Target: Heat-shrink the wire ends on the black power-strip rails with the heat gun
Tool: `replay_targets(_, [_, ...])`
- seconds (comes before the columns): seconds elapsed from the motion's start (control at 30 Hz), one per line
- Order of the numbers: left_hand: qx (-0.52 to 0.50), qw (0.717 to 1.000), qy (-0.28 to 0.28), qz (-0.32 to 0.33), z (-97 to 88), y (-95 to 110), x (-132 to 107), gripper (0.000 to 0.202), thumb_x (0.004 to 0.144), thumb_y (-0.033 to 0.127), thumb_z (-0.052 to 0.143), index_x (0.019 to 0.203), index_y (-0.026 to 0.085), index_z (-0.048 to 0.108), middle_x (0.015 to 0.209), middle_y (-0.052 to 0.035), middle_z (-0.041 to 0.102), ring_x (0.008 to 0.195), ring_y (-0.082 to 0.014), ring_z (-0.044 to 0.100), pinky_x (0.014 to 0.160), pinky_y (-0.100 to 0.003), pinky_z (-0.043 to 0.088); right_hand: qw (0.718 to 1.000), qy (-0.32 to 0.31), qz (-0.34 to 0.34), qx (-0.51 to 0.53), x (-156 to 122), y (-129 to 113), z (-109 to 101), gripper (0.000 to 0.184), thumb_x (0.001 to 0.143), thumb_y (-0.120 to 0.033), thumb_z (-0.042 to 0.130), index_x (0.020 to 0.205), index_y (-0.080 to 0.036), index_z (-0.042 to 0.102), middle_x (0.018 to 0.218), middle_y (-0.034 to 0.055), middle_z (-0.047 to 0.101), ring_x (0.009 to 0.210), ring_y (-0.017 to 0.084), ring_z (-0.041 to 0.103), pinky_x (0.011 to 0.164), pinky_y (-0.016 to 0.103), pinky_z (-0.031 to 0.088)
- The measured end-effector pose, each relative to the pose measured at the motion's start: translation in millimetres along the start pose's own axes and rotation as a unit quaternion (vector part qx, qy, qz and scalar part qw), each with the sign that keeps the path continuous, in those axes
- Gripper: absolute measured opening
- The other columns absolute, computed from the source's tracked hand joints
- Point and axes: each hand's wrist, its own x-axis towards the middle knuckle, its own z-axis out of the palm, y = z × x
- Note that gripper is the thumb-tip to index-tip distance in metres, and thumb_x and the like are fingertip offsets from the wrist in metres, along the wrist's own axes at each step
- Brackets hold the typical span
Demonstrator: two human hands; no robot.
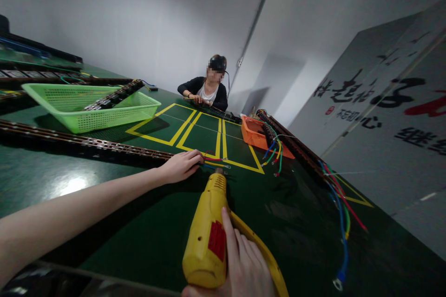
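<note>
My right hand point(240, 264) is wrapped round the grip of a yellow heat gun point(209, 227) with a red label. Its nozzle points at the coloured wire ends point(216, 162) on the green table. My left hand point(181, 165) reaches forward with fingers pinched together on those red, green and blue wires, at the end of a long dark strip point(87, 144) that runs off to the left.
A green basket point(114, 116) holding strips stands at the left. An orange basket point(252, 132) with wired strips lies beyond the yellow floor-tape boxes point(195, 132). More coloured wires point(343, 213) trail along the right edge. A person sits at the far end of the table.
</note>
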Motion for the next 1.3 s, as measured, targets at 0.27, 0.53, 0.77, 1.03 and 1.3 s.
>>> replay_targets(0.27, [-0.018,1.0,0.007,-0.017,2.1,-2,1,0.015,0.093,0.022,0.035,0.101,0.018,0.047,0.108,-0.007,0.053,0.097,-0.0178,0.054,0.084,-0.03,0.046,1.0,-0.022,0.015,-0.01,-3,15,-8,0.131,0.041,-0.081,0.064,0.145,-0.018,0.014,0.111,0.0084,0.062,0.085,0.026,0.061,0.077,0.039,0.049])
replay_targets(0.53, [-0.032,0.999,0.019,-0.035,3.6,-2,1,0.015,0.093,0.026,0.034,0.094,0.018,0.047,0.104,-0.0072,0.054,0.093,-0.0176,0.056,0.08,-0.029,0.047,0.999,-0.001,0.013,-0.053,-3,5,-4,0.13,0.046,-0.085,0.056,0.144,-0.013,0.013,0.103,0.0127,0.064,0.085,0.03,0.061,0.076,0.043,0.049])
replay_targets(0.77, [-0.04,0.999,0.024,-0.022,5.3,-4,0,0.016,0.094,0.026,0.034,0.093,0.018,0.047,0.104,-0.0065,0.054,0.091,-0.0164,0.057,0.079,-0.028,0.047,0.999,0.003,0.008,-0.04,4,-27,4,0.131,0.045,-0.087,0.054,0.144,-0.01,0.013,0.097,0.0138,0.063,0.082,0.03,0.06,0.077,0.044,0.048])
replay_targets(1.03, [-0.028,0.999,0.024,-0.025,5.2,-4,1,0.016,0.093,0.024,0.034,0.092,0.018,0.049,0.098,-0.006,0.054,0.087,-0.0164,0.056,0.076,-0.027,0.046,0.998,0.037,-0.017,-0.05,6,-40,11,0.125,0.054,-0.092,0.034,0.145,-0.009,0.012,0.09,0.0114,0.064,0.078,0.028,0.06,0.072,0.043,0.048])
replay_targets(1.3, [-0.028,0.999,0.021,-0.013,4.4,-4,-1,0.015,0.088,0.021,0.041,0.101,0.018,0.047,0.106,-0.0076,0.054,0.093,-0.018,0.056,0.079,-0.029,0.047,0.998,0.046,-0.042,-0.029,6,-29,12,0.124,0.055,-0.093,0.03,0.145,-0.011,0.012,0.09,0.01,0.064,0.077,0.027,0.061,0.07,0.041,0.047])
